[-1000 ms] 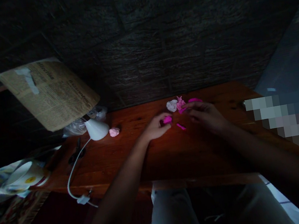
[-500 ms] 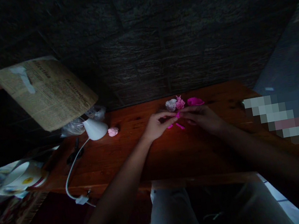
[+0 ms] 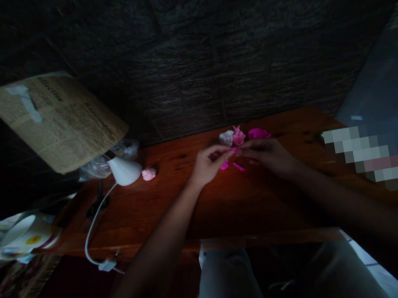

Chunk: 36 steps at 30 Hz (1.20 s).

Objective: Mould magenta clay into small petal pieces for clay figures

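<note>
A small bright pink piece (image 3: 235, 150), soft like modelling clay, is pinched between the fingertips of my left hand (image 3: 207, 164) and my right hand (image 3: 266, 154). Both hands are closed on it just above the wooden table (image 3: 148, 213). Below them lie a pink scrap (image 3: 224, 165) and a thin pink strip (image 3: 239, 166). Behind my fingers stand a whitish flower shape (image 3: 226, 137) and a pink flower-like figure (image 3: 238, 135). To their right rests a larger magenta lump (image 3: 258, 133), partly hidden by my right hand.
A lamp with a newsprint shade (image 3: 60, 121) and white base (image 3: 125, 170) stands at left, its cord (image 3: 91, 238) hanging over the edge. Close by sit a pale pink lump (image 3: 148, 173) and dark scissors-like object (image 3: 97, 201). A white tub (image 3: 26, 234) is far left; a dark wall rises behind.
My hands stay together on the pink piece, with slight finger movement. More of the scrap under my left fingers shows now. The whole view has shifted a little.
</note>
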Motion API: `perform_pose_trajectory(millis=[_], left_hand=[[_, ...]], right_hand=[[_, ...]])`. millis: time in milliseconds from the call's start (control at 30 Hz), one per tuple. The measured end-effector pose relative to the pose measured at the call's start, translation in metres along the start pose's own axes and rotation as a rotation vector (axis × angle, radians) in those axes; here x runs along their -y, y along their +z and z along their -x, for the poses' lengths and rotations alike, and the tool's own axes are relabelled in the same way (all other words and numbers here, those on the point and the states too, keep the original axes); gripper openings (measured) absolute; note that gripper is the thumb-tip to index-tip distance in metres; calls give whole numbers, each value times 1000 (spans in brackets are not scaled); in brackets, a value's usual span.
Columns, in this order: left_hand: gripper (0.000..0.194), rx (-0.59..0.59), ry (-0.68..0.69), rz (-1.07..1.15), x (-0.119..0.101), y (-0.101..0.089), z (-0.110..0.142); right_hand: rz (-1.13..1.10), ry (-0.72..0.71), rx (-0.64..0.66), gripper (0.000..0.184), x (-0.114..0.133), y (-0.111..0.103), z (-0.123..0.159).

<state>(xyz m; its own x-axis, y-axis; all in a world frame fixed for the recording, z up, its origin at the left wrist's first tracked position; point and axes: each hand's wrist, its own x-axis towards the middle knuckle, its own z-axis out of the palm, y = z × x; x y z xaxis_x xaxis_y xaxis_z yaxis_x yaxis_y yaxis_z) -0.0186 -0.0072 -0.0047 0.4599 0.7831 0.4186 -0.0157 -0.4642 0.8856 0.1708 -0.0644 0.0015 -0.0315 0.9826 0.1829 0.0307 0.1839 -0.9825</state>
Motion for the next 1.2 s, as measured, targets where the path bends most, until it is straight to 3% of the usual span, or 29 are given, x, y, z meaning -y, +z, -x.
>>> perform_pose_trajectory(millis=[567, 933, 1200], left_hand=[[30, 48, 20, 72, 3, -1, -1], [30, 62, 27, 23, 4, -2, 1], [20, 72, 241, 25, 6, -1, -2]], right_hand=[[-40, -8, 28, 36, 1, 2, 0], [-37, -24, 60, 30, 4, 3, 2], [-40, -29, 170, 35, 4, 4, 2]])
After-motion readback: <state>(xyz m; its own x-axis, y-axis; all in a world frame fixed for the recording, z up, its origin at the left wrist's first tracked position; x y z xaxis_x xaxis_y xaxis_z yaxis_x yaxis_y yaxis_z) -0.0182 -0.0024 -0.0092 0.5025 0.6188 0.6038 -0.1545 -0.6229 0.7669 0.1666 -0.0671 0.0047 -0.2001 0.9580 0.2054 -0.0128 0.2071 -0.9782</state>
